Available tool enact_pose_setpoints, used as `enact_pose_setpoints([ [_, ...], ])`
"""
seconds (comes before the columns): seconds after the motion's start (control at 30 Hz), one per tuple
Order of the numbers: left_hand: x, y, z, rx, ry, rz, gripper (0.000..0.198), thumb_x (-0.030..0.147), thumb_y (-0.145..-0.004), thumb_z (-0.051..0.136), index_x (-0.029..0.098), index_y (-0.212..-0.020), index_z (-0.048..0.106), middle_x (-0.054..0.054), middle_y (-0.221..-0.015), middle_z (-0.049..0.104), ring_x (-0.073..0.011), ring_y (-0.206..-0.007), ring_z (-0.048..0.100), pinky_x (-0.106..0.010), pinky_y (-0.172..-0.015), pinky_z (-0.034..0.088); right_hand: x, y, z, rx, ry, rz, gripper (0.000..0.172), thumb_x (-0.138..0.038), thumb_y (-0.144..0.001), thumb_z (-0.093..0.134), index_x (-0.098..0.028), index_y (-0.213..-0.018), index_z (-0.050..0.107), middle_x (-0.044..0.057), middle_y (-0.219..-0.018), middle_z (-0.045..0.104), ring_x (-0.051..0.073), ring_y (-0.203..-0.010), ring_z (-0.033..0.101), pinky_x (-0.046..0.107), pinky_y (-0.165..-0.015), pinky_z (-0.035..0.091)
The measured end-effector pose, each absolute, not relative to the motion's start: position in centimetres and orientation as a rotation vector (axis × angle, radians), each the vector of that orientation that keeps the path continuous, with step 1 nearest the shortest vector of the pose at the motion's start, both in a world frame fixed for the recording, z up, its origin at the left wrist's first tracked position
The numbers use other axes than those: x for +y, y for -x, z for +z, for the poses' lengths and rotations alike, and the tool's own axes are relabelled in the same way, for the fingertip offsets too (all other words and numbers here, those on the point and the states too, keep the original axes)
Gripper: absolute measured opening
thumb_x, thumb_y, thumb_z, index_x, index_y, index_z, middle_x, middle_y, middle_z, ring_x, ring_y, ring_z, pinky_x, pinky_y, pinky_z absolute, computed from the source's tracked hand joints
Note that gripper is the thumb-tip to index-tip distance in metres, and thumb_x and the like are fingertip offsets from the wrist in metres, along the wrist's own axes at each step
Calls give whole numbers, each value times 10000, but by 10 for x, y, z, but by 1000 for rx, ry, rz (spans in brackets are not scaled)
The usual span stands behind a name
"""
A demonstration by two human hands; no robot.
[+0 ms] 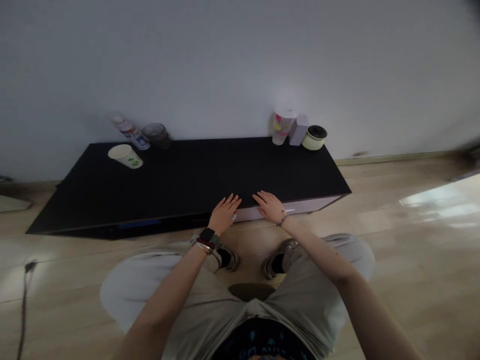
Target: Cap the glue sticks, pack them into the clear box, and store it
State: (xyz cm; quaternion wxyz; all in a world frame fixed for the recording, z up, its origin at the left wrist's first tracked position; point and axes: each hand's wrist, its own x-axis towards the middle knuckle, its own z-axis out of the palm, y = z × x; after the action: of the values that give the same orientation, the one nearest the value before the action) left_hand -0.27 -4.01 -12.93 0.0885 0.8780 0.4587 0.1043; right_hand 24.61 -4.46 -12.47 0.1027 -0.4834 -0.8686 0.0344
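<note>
I squat in front of a low black cabinet [187, 175] that stands against a white wall. My left hand [224, 213] and my right hand [270, 206] lie flat with fingers stretched out on the cabinet's front edge, side by side near its middle. Neither hand holds anything. Just below them runs the white drawer front [300, 205]. A dark watch and bracelets sit on my left wrist.
At the cabinet's back left stand a paper cup [125, 155], a tilted white bottle [131, 132] and a dark round jar [156, 135]. At the back right stand a clear plastic cup [282, 125], a lilac box [299, 130] and a cream pot with a dark lid [314, 137]. A cable [24, 295] lies on the wooden floor at left.
</note>
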Motion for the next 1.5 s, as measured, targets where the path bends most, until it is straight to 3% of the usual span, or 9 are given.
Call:
enact_pose_setpoints([
  [0.13, -35, 10, -99, 1292, -2528, 202, 550, 123, -857, 497, 174, -1401, 557, -117, -1486, 518, -259, -1433, 411, -461, -1172, 332, -44, -246, -89, -2713, 1530, 227, 434, -251, -945, 537, -150, -1365, 573, 171, -1339, 601, 282, -1287, 519, 409, -1014, 455],
  [0.3, -32, 25, -31, 973, -2140, 69, 400, 277, -865, 615, 220, -1258, 662, -106, -1280, 687, -255, -1145, 657, -403, -999, 489, -50, -243, -41, -2987, 1609, 740, 452, -318, -866, 670, -168, -1291, 634, 169, -1267, 641, 310, -1194, 594, 391, -927, 495],
  [0.4, -31, 33, 20, 725, -1788, 279, 399, 364, -879, 652, 217, -1249, 657, -80, -1019, 746, -199, -910, 701, -329, -809, 537, -47, -249, 4, -2891, 1107, 1484, 441, -368, -894, 647, -158, -1282, 638, 133, -1178, 688, 223, -1019, 665, 320, -866, 501],
  [0.5, -27, 36, 54, 471, -1429, 718, 488, 434, -802, 756, 235, -1237, 665, 27, -671, 611, -102, -567, 569, -240, -583, 464, -39, -256, 49, -2366, 539, 1871, 468, -432, -912, 632, -178, -1305, 616, 73, -1005, 706, 156, -863, 650, 276, -753, 488],
  [0.63, -10, 22, 54, 334, -885, 1285, 426, 448, -909, 637, 389, -1327, 582, 112, -519, 328, -47, -396, 295, -186, -463, 310, -21, -250, 59, -1431, 220, 1702, 523, -417, -879, 679, -319, -1372, 535, -68, -644, 500, 94, -582, 487, 229, -577, 397],
  [0.73, 4, 0, 26, 318, -530, 1453, 423, 345, -1011, 471, 393, -1431, 476, 103, -519, 275, -63, -401, 274, -190, -456, 271, -6, -231, 29, -872, 261, 1578, 580, -277, -923, 586, -438, -1447, 396, -89, -597, 322, 96, -494, 326, 211, -498, 293],
  [0.83, 11, -16, -10, 284, -327, 1422, 466, 221, -1026, 373, 329, -1475, 431, 97, -526, 296, -71, -418, 295, -195, -469, 279, 3, -213, -8, -607, 356, 1608, 674, -150, -893, 518, -452, -1471, 346, -86, -611, 277, 106, -492, 251, 209, -489, 261],
  [1.0, 6, -21, -43, 274, -238, 1376, 510, 141, -1007, 311, 297, -1479, 427, 92, -534, 321, -75, -437, 316, -200, -485, 284, 3, -204, -41, -487, 454, 1637, 737, -118, -843, 489, -464, -1478, 343, -88, -605, 232, 117, -504, 228, 207, -504, 274],
  [1.5, 3, -9, -33, 307, -388, 1412, 575, 169, -936, 421, 302, -1495, 406, 102, -533, 298, -76, -441, 253, -199, -490, 276, 3, -211, -34, -667, 642, 1541, 765, -211, -828, 489, -435, -1528, 279, -89, -584, 177, 130, -506, 217, 224, -525, 293],
])
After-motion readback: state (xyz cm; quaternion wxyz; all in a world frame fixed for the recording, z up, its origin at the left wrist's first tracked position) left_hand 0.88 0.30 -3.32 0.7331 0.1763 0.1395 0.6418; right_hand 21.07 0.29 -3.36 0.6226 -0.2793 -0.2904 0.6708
